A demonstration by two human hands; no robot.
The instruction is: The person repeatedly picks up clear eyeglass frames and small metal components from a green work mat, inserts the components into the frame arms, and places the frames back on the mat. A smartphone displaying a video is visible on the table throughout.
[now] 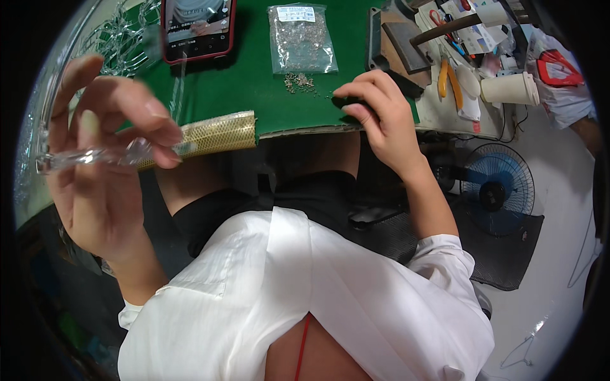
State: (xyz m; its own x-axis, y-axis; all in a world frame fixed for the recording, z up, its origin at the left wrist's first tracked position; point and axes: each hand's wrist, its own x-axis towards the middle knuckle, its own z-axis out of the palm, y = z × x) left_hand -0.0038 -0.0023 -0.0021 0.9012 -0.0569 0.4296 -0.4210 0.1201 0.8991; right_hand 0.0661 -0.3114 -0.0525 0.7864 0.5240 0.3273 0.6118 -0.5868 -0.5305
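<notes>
My left hand [105, 159] is raised at the left, its fingers closed on a clear plastic strap [95, 157] that runs across them; the fingers blur slightly. Another stretch of clear strap rises toward the phone. My right hand [381, 114] rests at the near right of the green mat, with index fingertip and thumb a little apart and nothing visible between them. By that fingertip lie a few tiny metal bits, trailing from a small heap of metal pieces [298, 82]. Behind the heap lies a clear bag [304, 44] of similar pieces with a white label.
A gold mesh roll [219, 134] lies along the near table edge. Clear straps [117, 41] are heaped at the far left, beside a red-cased phone [198, 32]. At the right are a hammer [448, 28], yellow-handled pliers [450, 82] and a cup [508, 89]. A fan [495, 187] stands below.
</notes>
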